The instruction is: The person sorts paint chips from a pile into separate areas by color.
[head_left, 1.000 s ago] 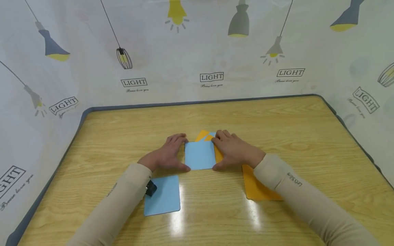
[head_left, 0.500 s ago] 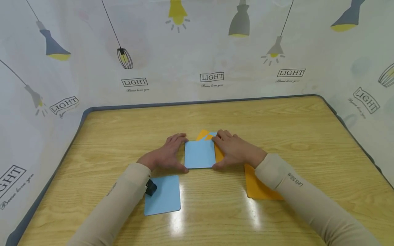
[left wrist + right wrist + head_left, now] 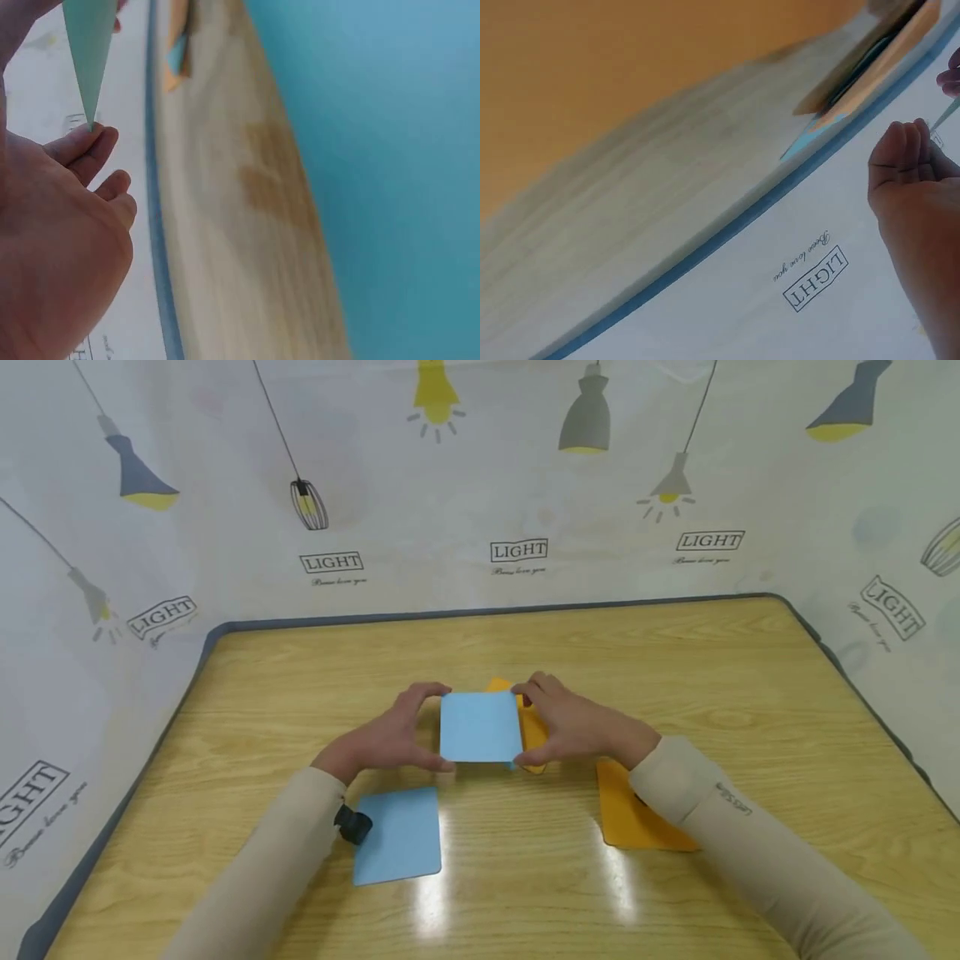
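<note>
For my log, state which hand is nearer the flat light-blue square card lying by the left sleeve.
Left. The left hand is just beyond the card; the right hand is farther, beyond and to its right.

I see lane on desk between blue sheet and orange sheet; raised blue card, right hand block far end.

The left hand and right hand made two hands; a held blue card and a loose blue card made two. One orange card lay apart, while the overlapping orange and blue pile could not be counted. Printed lamps numbered eight, LIGHT labels six.
</note>
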The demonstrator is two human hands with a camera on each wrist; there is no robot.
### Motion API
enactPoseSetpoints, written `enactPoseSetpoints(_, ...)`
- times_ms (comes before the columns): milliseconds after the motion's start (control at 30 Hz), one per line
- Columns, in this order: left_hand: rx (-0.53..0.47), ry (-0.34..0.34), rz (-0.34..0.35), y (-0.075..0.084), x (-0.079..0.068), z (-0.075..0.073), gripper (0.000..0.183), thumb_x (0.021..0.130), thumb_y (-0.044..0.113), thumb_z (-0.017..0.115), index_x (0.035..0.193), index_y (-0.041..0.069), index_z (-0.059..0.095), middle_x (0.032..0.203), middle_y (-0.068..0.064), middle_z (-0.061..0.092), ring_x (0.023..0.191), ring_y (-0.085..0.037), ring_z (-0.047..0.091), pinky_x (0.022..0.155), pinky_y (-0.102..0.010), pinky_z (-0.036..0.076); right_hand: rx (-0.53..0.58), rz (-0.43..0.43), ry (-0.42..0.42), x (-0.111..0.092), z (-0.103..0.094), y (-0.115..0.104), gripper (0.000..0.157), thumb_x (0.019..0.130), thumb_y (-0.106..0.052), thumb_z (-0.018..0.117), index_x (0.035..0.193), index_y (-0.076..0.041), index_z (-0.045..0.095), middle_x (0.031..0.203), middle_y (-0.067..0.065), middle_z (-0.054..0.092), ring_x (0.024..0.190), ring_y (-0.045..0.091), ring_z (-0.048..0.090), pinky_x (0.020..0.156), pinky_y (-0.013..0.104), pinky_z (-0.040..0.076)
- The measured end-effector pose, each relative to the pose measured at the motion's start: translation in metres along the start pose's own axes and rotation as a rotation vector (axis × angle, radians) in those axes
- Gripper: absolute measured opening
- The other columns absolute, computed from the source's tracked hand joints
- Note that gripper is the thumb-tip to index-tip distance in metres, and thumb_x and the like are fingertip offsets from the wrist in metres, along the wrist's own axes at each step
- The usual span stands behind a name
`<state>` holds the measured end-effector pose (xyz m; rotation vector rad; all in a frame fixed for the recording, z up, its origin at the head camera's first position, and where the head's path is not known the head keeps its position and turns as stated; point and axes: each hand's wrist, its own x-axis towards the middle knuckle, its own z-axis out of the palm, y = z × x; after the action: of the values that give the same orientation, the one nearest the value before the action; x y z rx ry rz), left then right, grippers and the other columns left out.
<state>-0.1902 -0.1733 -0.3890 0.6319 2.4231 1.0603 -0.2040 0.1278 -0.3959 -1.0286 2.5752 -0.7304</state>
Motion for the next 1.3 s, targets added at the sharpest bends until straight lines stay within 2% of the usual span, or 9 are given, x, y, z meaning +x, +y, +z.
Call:
enactPoseSetpoints(167, -0.102, 0.042, -0.005, 0.002, -0.02, -0.004, 0.103, 0.071, 0.04, 0.088, 0.15, 0.024, 0.024, 0.157, -0.003, 0.014, 0.146, -0.032, 0.01, 0.11, -0.057, 0.021, 0.254, -0.044, 0.022, -0.002, 0.003, -0.009, 0.091, 0.079, -0.043, 0.081, 0.144, -0.003, 0.032, 0.125, 0.008, 0.04, 0.108, 0.025, 0.042, 0.092, 0.04, 0.041)
enactPoseSetpoints(267, -0.15, 0.064, 0.013, 0.002, -0.033, -0.003, 0.103, 0.072, 0.038, 0.088, 0.151, 0.026, 0.022, 0.158, 0.001, 0.014, 0.147, -0.03, 0.007, 0.112, -0.054, 0.018, 0.361, -0.081, 0.027, -0.003, 0.006, -0.017, 0.089, 0.081, -0.038, 0.081, 0.145, -0.003, 0.03, 0.124, 0.008, 0.039, 0.108, 0.025, 0.042, 0.094, 0.043, 0.04)
enactPoseSetpoints(467, -0.224, 0.109, 0.113, -0.001, -0.055, 0.002, 0.101, 0.076, 0.023, 0.087, 0.152, 0.018, 0.021, 0.157, -0.002, 0.017, 0.147, -0.025, 0.006, 0.115, -0.047, 0.013, 0.526, -0.149, 0.045, -0.004, 0.015, -0.032, 0.09, 0.082, -0.023, 0.082, 0.149, -0.003, 0.026, 0.121, 0.008, 0.04, 0.111, 0.023, 0.047, 0.1, 0.042, 0.04)
enactPoseSetpoints(567, -0.293, 0.123, 0.162, -0.002, -0.066, 0.004, 0.098, 0.077, 0.014, 0.086, 0.151, 0.013, 0.021, 0.157, -0.004, 0.017, 0.148, -0.024, 0.004, 0.116, -0.045, 0.01, 0.628, -0.192, 0.064, -0.003, 0.02, -0.038, 0.093, 0.081, -0.013, 0.083, 0.151, -0.001, 0.024, 0.117, 0.011, 0.041, 0.108, 0.024, 0.048, 0.099, 0.041, 0.041)
enactPoseSetpoints(700, -0.415, 0.136, 0.224, -0.005, -0.078, 0.009, 0.096, 0.077, 0.005, 0.083, 0.15, 0.009, 0.021, 0.158, -0.007, 0.017, 0.148, -0.022, 0.005, 0.115, -0.034, 0.011, 0.719, -0.24, 0.073, -0.003, 0.027, -0.047, 0.094, 0.079, -0.002, 0.081, 0.152, 0.001, 0.021, 0.112, 0.014, 0.043, 0.103, 0.026, 0.048, 0.096, 0.04, 0.042)
enactPoseSetpoints(833, -0.484, 0.149, 0.267, -0.011, -0.087, 0.013, 0.095, 0.077, -0.002, 0.081, 0.15, 0.006, 0.021, 0.158, -0.012, 0.016, 0.147, -0.023, 0.008, 0.114, -0.026, 0.014, 0.755, -0.275, 0.076, -0.002, 0.031, -0.057, 0.093, 0.079, 0.003, 0.079, 0.152, 0.002, 0.02, 0.109, 0.015, 0.044, 0.099, 0.027, 0.048, 0.094, 0.043, 0.042)
enactPoseSetpoints(933, -0.488, 0.156, 0.271, -0.016, -0.097, 0.015, 0.094, 0.077, -0.003, 0.081, 0.15, 0.005, 0.021, 0.159, -0.015, 0.015, 0.147, -0.025, 0.007, 0.113, -0.024, 0.015, 0.739, -0.277, 0.07, -0.001, 0.034, -0.065, 0.093, 0.079, 0.001, 0.08, 0.151, 0.002, 0.02, 0.106, 0.014, 0.044, 0.093, 0.026, 0.046, 0.086, 0.037, 0.043)
enactPoseSetpoints(1067, -0.499, 0.163, 0.267, -0.021, -0.111, 0.017, 0.093, 0.077, -0.005, 0.079, 0.149, 0.003, 0.021, 0.157, -0.019, 0.016, 0.146, -0.026, 0.011, 0.113, -0.023, 0.015, 0.67, -0.263, 0.045, 0.003, 0.041, -0.074, 0.092, 0.081, -0.006, 0.081, 0.151, 0.0, 0.022, 0.102, 0.008, 0.044, 0.088, 0.021, 0.042, 0.075, 0.028, 0.037)
enactPoseSetpoints(1300, -0.5, 0.17, 0.264, -0.03, -0.13, 0.019, 0.092, 0.078, -0.008, 0.078, 0.149, -0.002, 0.02, 0.155, -0.027, 0.015, 0.144, -0.015, 0.017, 0.112, -0.021, 0.017, 0.597, -0.226, 0.007, 0.009, 0.052, -0.088, 0.095, 0.078, -0.015, 0.084, 0.149, 0.0, 0.024, 0.1, 0.006, 0.047, 0.086, 0.016, 0.042, 0.074, 0.027, 0.039)
